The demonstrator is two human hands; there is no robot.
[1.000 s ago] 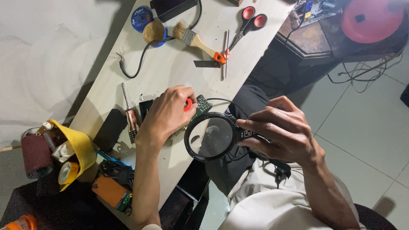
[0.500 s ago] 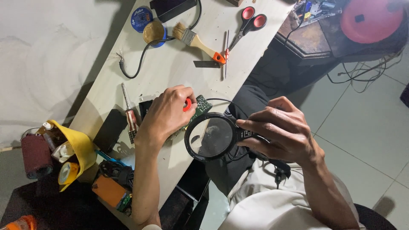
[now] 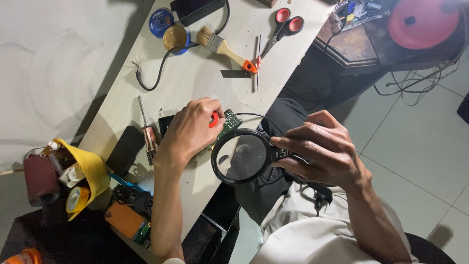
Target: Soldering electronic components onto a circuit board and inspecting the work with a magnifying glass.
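Observation:
My left hand [image 3: 188, 129] rests on a green circuit board [image 3: 225, 126] at the near edge of the pale table [image 3: 195, 73], fingers curled over the board and a small red part [image 3: 214, 119]. My right hand [image 3: 320, 151] holds a round black magnifying glass [image 3: 242, 156] by its handle. The lens hangs just off the table edge, beside the board, above my lap. A thin black wire loops from the board toward the lens.
A screwdriver [image 3: 145, 128] and a black device [image 3: 126, 149] lie left of my left hand. Farther back lie a paintbrush [image 3: 224, 46], red-handled scissors [image 3: 283, 27], a tweezer [image 3: 258, 61], round tins [image 3: 168, 29] and a black cable. A yellow holder [image 3: 88, 176] with tape rolls stands at left.

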